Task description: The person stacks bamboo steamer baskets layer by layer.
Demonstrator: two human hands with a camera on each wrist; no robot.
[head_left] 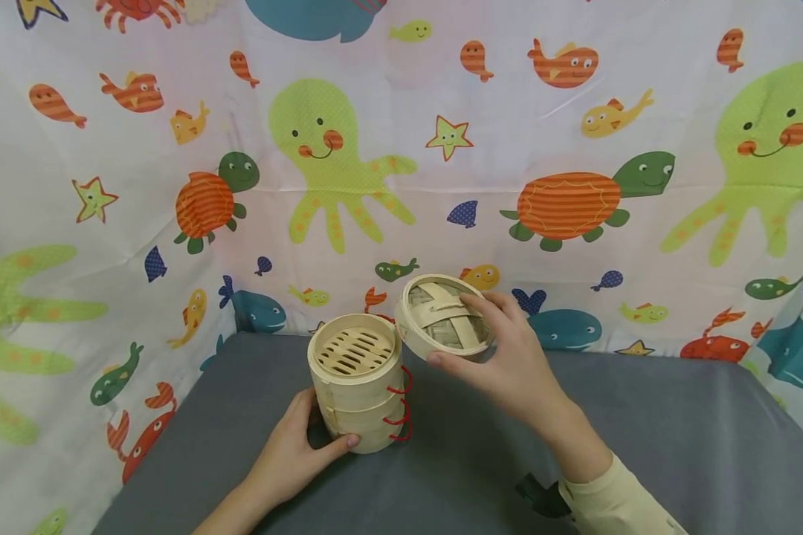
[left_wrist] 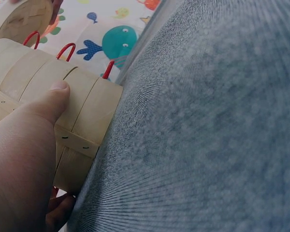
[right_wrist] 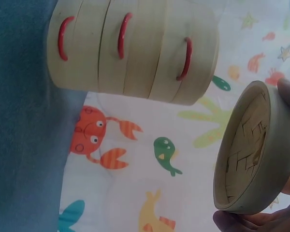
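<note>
A stacked bamboo steamer (head_left: 358, 394) stands on the grey tabletop, its slatted rack (head_left: 355, 351) showing at the top. My left hand (head_left: 294, 453) grips its lower part from the left, and in the left wrist view the thumb (left_wrist: 58, 99) lies across the tiers. Up and to the right of the stack, my right hand (head_left: 508, 364) holds the round steamer lid (head_left: 444, 316) by its edge, tilted and apart from the stack. The lid's woven underside (right_wrist: 246, 145) faces the stack in the right wrist view. Red loops (right_wrist: 122, 36) stick out from the steamer's side.
A grey cloth (head_left: 468, 461) covers the table. Behind it and along the left hangs a white curtain (head_left: 388, 134) printed with sea animals. A dark strap (head_left: 542, 496) shows beside the right sleeve (head_left: 616, 498).
</note>
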